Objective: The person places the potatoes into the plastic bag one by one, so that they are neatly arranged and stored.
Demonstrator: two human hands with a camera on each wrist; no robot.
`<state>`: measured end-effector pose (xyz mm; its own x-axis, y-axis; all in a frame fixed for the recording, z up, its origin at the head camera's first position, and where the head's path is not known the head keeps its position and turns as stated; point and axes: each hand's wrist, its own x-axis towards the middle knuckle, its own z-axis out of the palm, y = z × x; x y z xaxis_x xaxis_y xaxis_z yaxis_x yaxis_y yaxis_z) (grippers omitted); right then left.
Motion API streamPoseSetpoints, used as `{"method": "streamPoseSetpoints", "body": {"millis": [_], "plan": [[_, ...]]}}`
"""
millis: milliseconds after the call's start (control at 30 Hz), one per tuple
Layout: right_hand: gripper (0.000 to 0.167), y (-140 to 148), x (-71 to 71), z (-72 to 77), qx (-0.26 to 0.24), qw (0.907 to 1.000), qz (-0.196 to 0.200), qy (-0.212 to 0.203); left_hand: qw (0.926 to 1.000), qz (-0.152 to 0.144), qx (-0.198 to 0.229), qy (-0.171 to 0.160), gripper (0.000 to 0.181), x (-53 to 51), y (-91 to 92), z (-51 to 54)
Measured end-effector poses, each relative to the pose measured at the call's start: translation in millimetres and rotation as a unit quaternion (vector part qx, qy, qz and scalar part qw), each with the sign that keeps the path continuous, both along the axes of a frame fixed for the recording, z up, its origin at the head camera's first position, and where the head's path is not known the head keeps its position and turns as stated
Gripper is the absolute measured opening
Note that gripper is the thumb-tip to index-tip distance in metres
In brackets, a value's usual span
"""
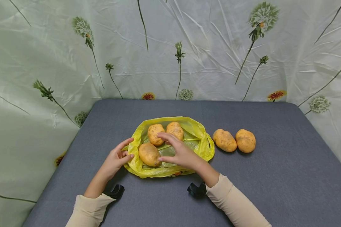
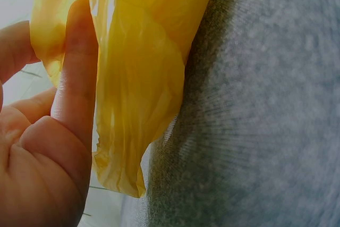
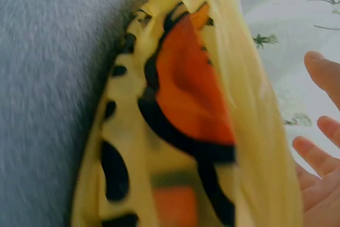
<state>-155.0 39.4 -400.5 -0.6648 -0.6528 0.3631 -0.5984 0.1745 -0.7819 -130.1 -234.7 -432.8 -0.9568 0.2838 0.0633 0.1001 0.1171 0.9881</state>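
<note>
Probably the near potato [image 1: 148, 154] is hard and a bit heavy, so hold its fat middle. The left hand [image 1: 116, 160] touches the thin bag [image 1: 206, 152], the right hand [image 1: 182, 154] sits above it, fingers apart on both.

We had a table [image 1: 272, 192] before us, its top a dark blue-grey with a fine, cloth-like texture that we saw best in the wrist views. Its two far corners were rounded. Directly on it, around the middle, we saw a crumpled yellow plastic bag [image 1: 159, 172] with its mouth spread wide, printed in orange and black on the near side. Just to the bag's right we found an oblong potato [image 1: 224, 140]; we could not tell whether they touched. A rounder potato [image 1: 245, 141] lay right beside that one, farther to the right, both resting on the bare surface.
</note>
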Motion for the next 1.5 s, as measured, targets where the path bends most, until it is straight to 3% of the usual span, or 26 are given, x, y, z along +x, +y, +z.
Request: {"method": "streamPoseSetpoints", "body": {"millis": [300,533,667,933,1267,1500], "plan": [[0.072,28.9,-0.9,10.7,-0.033,0.9987,-0.037,0.013,0.9999,-0.009,0.008,0.006,0.059,0.3,0.3,1.4],[0.072,52.0,10.7,38.9,-0.039,0.9950,-0.092,0.004,1.0000,-0.004,0.003,0.000,0.059,-0.4,0.9,-0.2],[0.070,66.9,12.9,44.7,-0.032,0.9916,-0.124,0.014,1.0000,-0.005,0.004,0.000,0.059,-0.9,0.7,-0.6],[0.071,96.2,9.7,41.0,-0.040,0.9842,-0.167,0.045,1.0000,-0.006,0.005,-0.004,0.059,-0.8,0.6,-0.5],[0.071,130.9,11.1,36.8,-0.037,0.9725,-0.227,0.035,1.0000,-0.007,0.000,-0.006,0.060,-1.0,0.7,-0.5],[0.078,164.9,2.8,14.5,-0.024,0.9633,-0.266,0.029,0.9999,-0.008,0.004,-0.006,0.059,-0.6,0.2,-1.1]]}}
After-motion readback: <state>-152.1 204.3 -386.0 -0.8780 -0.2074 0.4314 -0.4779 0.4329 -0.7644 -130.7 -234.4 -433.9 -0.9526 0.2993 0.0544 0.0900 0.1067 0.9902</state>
